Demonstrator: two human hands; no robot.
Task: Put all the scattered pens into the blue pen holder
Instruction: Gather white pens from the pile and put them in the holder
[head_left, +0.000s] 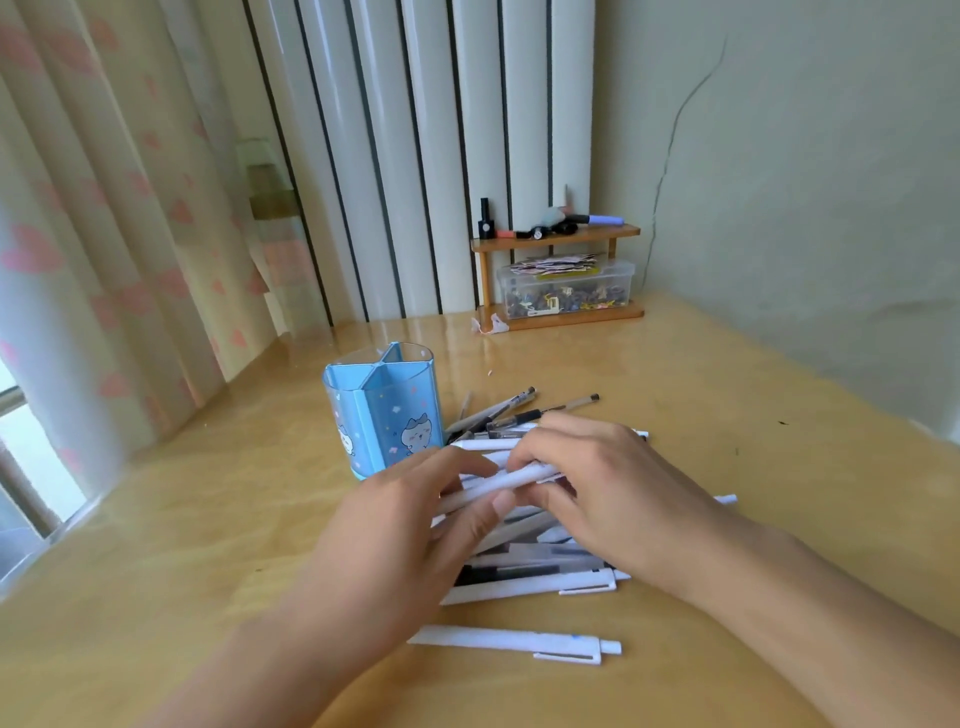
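Both hands meet over the heap of pens (524, 551) on the wooden desk (208, 571). The left hand (410, 525) and the right hand (602, 483) are each closed on the same small bundle of white pens (511, 480), fingers curled over the top and thumbs underneath — how many barrels are in the bundle cannot be counted, perhaps 2 or 3.

Just beyond the grip and a little to its left stands the blue pen holder (382, 410), upright, divided into compartments, and seemingly empty. Directly under and behind the grip lies the rest of the heap, white and dark barrels crossing one another. Beyond the right knuckles a few slimmer, clear-bodied pens (519, 413) fan away. Nearer the person than the grip, 1 white pen (514, 642) lies alone, apart from the pile.

The task looks barely begun. The risks I would judge from here:

- The bundle is held sideways; tipped upright carelessly, a smooth barrel could slide out and roll across the glossy desk.
- The holder is light-looking plastic — pens pushed in at an angle against its rim might tip it.
- Too many pens in 1 compartment could jam against the dividers.
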